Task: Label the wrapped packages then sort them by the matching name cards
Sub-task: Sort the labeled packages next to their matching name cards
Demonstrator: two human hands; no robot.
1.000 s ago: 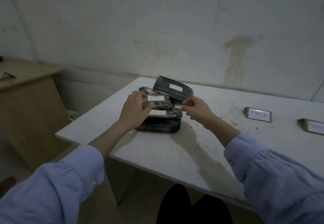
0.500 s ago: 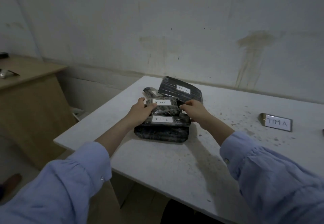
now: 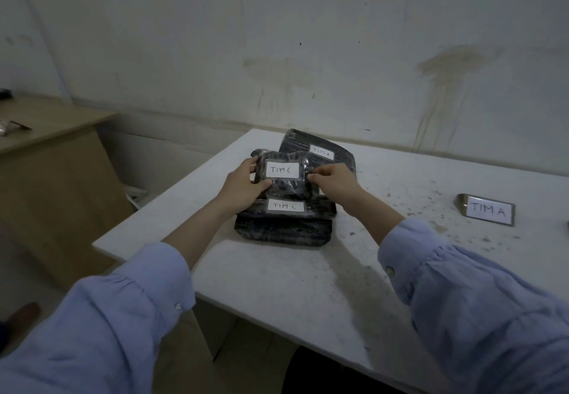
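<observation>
Resting tilted on top of the pile, a small dark package in clear plastic wrap (image 3: 281,175) shows a white label reading "TIM C" toward the camera. The left hand (image 3: 243,188) grips its left edge, fingers curled behind and thumb pressed on the lower front corner, while the right hand (image 3: 334,182) pinches the wrap at its right edge between thumb and fingertips. Directly beneath it lies a larger dark wrapped bundle (image 3: 283,229), which also carries a white "TIM C" label on its top face; whether that label belongs to a separate middle package cannot be told. Behind this bundle and touching the pile, a flat dark wrapped package labelled "TIM A" (image 3: 326,147) leans up at an angle. Well to the right of the bundle stands a metal-framed white name card reading "TIM A" (image 3: 488,211). The bundle sits on a speckled white table (image 3: 292,286), near its far left corner. Left of the bundle, apart from the table, is a light wooden desk (image 3: 46,153). Both forearms wear pale blue sleeves (image 3: 477,307).
</observation>
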